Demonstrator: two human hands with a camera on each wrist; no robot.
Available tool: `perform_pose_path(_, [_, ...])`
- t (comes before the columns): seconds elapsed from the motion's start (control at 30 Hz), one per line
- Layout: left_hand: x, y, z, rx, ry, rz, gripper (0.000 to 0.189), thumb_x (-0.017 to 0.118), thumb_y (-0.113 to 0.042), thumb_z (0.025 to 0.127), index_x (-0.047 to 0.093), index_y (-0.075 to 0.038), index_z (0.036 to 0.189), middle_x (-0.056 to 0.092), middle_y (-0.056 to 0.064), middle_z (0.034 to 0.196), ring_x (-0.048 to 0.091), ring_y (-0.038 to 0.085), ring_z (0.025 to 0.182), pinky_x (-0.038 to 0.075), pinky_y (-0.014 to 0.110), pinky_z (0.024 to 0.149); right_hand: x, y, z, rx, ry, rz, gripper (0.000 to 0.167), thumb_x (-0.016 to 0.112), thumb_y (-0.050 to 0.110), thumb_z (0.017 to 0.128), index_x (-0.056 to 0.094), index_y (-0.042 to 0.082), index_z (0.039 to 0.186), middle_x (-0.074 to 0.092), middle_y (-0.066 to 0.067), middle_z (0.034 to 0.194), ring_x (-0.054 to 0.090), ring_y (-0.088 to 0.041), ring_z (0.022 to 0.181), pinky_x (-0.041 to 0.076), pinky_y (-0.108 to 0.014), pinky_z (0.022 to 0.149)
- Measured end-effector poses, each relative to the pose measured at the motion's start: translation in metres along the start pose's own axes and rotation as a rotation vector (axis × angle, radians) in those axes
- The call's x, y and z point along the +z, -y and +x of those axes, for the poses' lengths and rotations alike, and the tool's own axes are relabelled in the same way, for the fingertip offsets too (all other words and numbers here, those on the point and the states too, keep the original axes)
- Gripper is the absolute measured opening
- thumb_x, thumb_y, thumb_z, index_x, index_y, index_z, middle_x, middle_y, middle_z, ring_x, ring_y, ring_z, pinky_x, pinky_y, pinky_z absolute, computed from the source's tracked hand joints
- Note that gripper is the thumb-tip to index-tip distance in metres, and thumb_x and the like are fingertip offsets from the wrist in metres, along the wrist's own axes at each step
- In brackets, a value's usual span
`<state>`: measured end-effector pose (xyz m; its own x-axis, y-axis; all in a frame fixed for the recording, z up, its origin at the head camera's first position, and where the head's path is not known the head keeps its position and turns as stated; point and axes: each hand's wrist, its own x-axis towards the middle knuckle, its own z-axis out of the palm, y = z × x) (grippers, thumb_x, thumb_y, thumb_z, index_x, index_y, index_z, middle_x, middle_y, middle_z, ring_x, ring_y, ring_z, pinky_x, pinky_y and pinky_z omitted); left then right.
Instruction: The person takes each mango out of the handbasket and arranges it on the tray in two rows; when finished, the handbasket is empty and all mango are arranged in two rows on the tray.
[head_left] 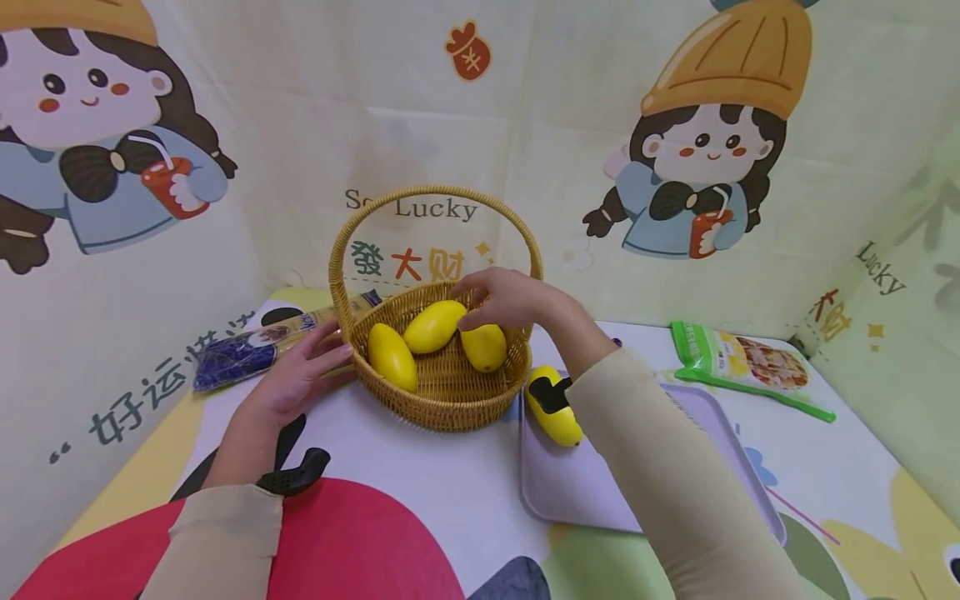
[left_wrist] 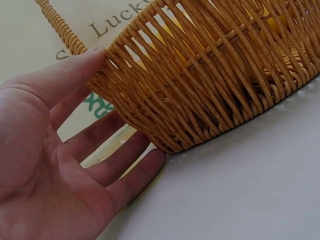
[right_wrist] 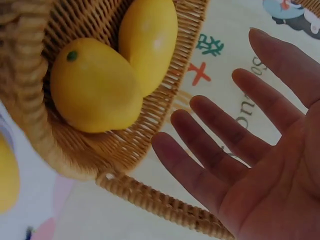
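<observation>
A wicker basket [head_left: 457,413] with a tall arched handle stands in the middle of the table. Inside lie three yellow mangoes: one at the left [head_left: 392,357], one at the back [head_left: 435,327] and one at the right [head_left: 483,348]. My left hand [head_left: 292,379] touches the basket's left side, thumb tip at the rim and the other fingers extended along the wall in the left wrist view. Above the basket's right half hovers my right hand [head_left: 506,298], fingers spread and holding nothing in the right wrist view. It passes near the handle.
Another mango [head_left: 553,408] lies on a light purple tray [head_left: 577,492] at the right, partly behind my right forearm. A green food packet [head_left: 750,362] lies at the back right. A long blue-and-gold packet [head_left: 262,346] lies left of the basket. Printed cloth walls surround the table.
</observation>
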<state>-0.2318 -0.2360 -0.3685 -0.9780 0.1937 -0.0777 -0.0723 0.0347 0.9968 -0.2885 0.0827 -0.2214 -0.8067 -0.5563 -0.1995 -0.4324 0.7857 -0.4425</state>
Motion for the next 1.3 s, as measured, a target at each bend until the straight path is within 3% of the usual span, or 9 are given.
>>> perform_pose_path(0.17, [-0.002, 0.001, 0.002, 0.004, 0.01, 0.005, 0.077, 0.061, -0.032, 0.105, 0.015, -0.027, 0.168, 0.02, 0.017, 0.171, 0.047, 0.025, 0.14, 0.043, 0.043, 0.115, 0.002, -0.004, 0.011, 0.03, 0.002, 0.045, 0.056, 0.072, 0.032, 0.095, 0.057, 0.024, 0.148, 0.063, -0.011, 0.137, 0.06, -0.028, 0.12, 0.055, -0.044, 0.102])
perform_pose_path(0.37, [-0.003, 0.003, 0.003, 0.003, 0.004, 0.006, 0.077, 0.06, -0.032, 0.106, 0.015, -0.026, 0.168, 0.022, 0.017, 0.17, 0.05, 0.02, 0.135, 0.044, 0.042, 0.115, 0.008, -0.009, 0.022, 0.12, 0.034, 0.121, 0.058, 0.072, 0.028, 0.095, 0.056, 0.021, 0.15, 0.058, -0.011, 0.146, 0.059, -0.029, 0.122, 0.056, -0.049, 0.104])
perform_pose_path(0.5, [-0.001, 0.003, 0.001, 0.002, -0.002, 0.006, 0.077, 0.06, -0.032, 0.106, 0.015, -0.024, 0.168, 0.023, 0.018, 0.169, 0.052, 0.017, 0.131, 0.043, 0.044, 0.116, 0.016, -0.011, 0.028, 0.181, 0.061, 0.139, 0.058, 0.073, 0.023, 0.094, 0.056, 0.02, 0.15, 0.05, -0.008, 0.154, 0.057, -0.029, 0.108, 0.058, -0.052, 0.099])
perform_pose_path(0.63, [0.001, 0.003, 0.002, 0.007, 0.001, 0.014, 0.077, 0.06, -0.032, 0.105, 0.016, -0.023, 0.167, 0.026, 0.018, 0.168, 0.054, 0.015, 0.129, 0.043, 0.044, 0.116, 0.02, -0.014, 0.029, 0.241, 0.076, 0.125, 0.059, 0.074, 0.02, 0.092, 0.057, 0.02, 0.148, 0.045, -0.007, 0.157, 0.056, -0.03, 0.104, 0.057, -0.052, 0.1])
perform_pose_path(0.87, [0.001, 0.0, 0.004, 0.011, 0.0, 0.017, 0.075, 0.059, -0.032, 0.106, 0.017, -0.027, 0.167, 0.025, 0.017, 0.17, 0.05, 0.022, 0.136, 0.043, 0.045, 0.116, 0.02, -0.013, 0.033, 0.272, 0.072, 0.032, 0.055, 0.075, 0.016, 0.09, 0.061, 0.019, 0.144, 0.043, -0.004, 0.161, 0.052, -0.029, 0.126, 0.052, -0.044, 0.107])
perform_pose_path(1.1, [0.001, 0.0, 0.003, 0.008, -0.009, 0.002, 0.075, 0.061, -0.031, 0.105, 0.018, -0.026, 0.167, 0.024, 0.017, 0.17, 0.049, 0.023, 0.136, 0.041, 0.048, 0.117, 0.024, -0.012, 0.039, 0.332, 0.095, 0.003, 0.053, 0.076, 0.009, 0.088, 0.066, 0.023, 0.138, 0.05, -0.005, 0.153, 0.056, -0.03, 0.115, 0.055, -0.044, 0.105])
perform_pose_path(1.3, [0.0, 0.002, 0.003, 0.008, -0.015, 0.012, 0.076, 0.062, -0.032, 0.105, 0.018, -0.024, 0.167, 0.026, 0.017, 0.169, 0.051, 0.021, 0.135, 0.043, 0.046, 0.117, 0.027, -0.012, 0.04, 0.299, 0.104, -0.008, 0.049, 0.074, 0.007, 0.088, 0.07, 0.024, 0.134, 0.049, -0.005, 0.153, 0.056, -0.03, 0.114, 0.057, -0.042, 0.099])
